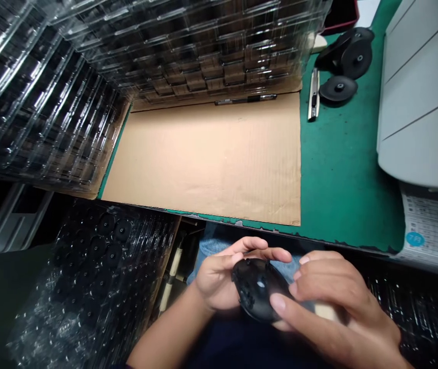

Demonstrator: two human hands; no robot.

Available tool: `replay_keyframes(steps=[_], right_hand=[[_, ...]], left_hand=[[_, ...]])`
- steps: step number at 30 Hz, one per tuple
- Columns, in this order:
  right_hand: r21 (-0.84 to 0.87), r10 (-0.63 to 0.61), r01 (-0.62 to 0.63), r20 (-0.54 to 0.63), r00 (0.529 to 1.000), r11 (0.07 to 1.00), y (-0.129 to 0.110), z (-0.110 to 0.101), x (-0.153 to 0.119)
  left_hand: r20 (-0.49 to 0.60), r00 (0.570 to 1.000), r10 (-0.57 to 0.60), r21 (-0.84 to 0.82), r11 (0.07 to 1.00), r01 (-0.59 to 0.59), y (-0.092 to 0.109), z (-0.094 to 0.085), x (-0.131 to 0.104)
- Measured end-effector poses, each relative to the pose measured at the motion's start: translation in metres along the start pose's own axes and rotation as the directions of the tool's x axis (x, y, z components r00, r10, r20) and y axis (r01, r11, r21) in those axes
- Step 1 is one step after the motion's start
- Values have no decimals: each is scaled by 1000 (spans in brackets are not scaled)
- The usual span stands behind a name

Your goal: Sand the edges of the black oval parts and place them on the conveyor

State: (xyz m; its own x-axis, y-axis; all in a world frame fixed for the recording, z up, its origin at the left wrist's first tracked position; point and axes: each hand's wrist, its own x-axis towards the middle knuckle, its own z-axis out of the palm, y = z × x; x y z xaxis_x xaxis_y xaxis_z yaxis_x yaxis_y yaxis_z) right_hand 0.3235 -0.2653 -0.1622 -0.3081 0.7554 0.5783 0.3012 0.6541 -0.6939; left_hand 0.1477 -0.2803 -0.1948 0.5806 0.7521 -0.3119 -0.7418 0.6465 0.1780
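Note:
A domed, round black plastic part [259,294] with small studs and rough bits at its rim rests tilted in my left hand [219,279]. My left thumb lies along its upper edge, and the fingers curve behind it. Close by on the right, my right hand [338,302] is closed around a cream-coloured tool [325,311], mostly hidden by the fingers and blurred. My right thumb touches the lower right edge of the black part. Both hands are over my lap, in front of the table edge.
Clear plastic trays [188,46] stand stacked behind a cardboard sheet [203,159] with a pen [245,99]. On the green table [342,189] are a utility knife [313,95], several black round parts [338,89] and a grey box [422,102]. Trays of black parts [103,256] sit lower left.

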Motion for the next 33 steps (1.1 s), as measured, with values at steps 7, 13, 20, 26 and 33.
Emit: replay_keyframes(steps=[7, 13, 20, 26, 33], right_hand=[[49, 27, -27, 7, 1000, 998, -1, 6, -9], [22, 39, -40, 51, 998, 999, -1, 3, -12], [37, 37, -39, 41, 998, 999, -1, 5, -14], [10, -36, 35, 99, 994, 999, 9, -6, -7], [201, 82, -84, 16, 996, 976, 20, 22, -10]], left_hand=[[5, 1000, 25, 18, 1000, -25, 1, -2, -2], [31, 997, 64, 54, 996, -65, 3, -1, -2], [-19, 997, 76, 100, 992, -74, 3, 0, -2], [6, 992, 125, 167, 978, -124, 0, -5, -8], [-191, 887, 420, 373, 867, -330, -20, -22, -26]])
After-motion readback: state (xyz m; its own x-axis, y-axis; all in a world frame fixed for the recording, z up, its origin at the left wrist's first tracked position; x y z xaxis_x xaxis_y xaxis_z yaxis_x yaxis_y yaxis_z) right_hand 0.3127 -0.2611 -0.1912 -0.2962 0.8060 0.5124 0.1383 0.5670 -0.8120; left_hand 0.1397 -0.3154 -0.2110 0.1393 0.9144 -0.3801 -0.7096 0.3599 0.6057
